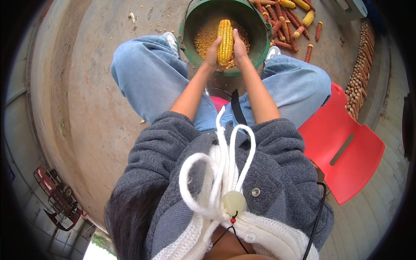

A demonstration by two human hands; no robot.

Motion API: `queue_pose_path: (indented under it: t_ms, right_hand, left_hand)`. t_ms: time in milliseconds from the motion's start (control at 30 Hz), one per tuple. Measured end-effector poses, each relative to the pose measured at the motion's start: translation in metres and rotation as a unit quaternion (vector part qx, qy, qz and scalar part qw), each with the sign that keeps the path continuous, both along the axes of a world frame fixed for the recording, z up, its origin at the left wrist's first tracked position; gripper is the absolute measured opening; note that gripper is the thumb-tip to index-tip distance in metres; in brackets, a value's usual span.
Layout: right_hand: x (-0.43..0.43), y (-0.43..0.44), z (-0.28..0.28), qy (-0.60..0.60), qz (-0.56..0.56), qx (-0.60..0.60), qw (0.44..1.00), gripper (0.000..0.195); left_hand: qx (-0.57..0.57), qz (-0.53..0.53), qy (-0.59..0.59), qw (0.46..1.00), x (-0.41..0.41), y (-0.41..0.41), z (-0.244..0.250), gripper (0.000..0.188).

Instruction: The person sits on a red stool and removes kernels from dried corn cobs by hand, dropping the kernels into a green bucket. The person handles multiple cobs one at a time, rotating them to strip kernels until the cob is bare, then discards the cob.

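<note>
Between my two hands an ear of yellow corn (225, 44) stands roughly upright in view, its kernels still on. My left hand (213, 52) holds its left side near the lower end, and my right hand (240, 48) lies along its right side, fingers pointing up. Both hands are over a green bucket (191, 55) with a wire handle. Loose corn kernels (203, 41) cover the bucket's bottom. The undersides of my fingers are partly hidden.
Reddish bare cobs (286, 29) and a few yellow ears (308, 19) lie on the concrete floor right of the bucket. A red plastic chair (354, 156) stands at my right. Stacked cobs (359, 78) line the right wall. A red machine (57, 195) is far left.
</note>
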State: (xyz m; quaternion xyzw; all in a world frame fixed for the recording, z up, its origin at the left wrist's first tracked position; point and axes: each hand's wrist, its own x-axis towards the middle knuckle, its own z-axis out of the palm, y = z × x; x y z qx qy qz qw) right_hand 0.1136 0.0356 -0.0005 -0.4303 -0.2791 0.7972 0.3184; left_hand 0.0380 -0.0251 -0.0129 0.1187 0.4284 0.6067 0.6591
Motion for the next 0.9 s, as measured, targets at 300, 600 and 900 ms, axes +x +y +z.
queue_pose_path:
  t_ms: [300, 600, 900]
  right_hand:
    - [-0.001, -0.008, -0.003, -0.092, -0.009, 0.083, 0.992, 0.045]
    - [-0.008, -0.015, -0.026, -0.176, 0.021, 0.173, 0.969, 0.054]
    - [-0.005, -0.018, -0.014, -0.211, 0.028, 0.18, 0.96, 0.046]
  left_hand:
    - [-0.062, 0.019, 0.225, 0.972, 0.002, 0.002, -0.008, 0.048]
    - [-0.099, 0.035, 0.13, 0.986, 0.0, -0.001, -0.024, 0.05]
    - [-0.085, 0.092, 0.11, 0.986, 0.005, -0.001, -0.011, 0.054]
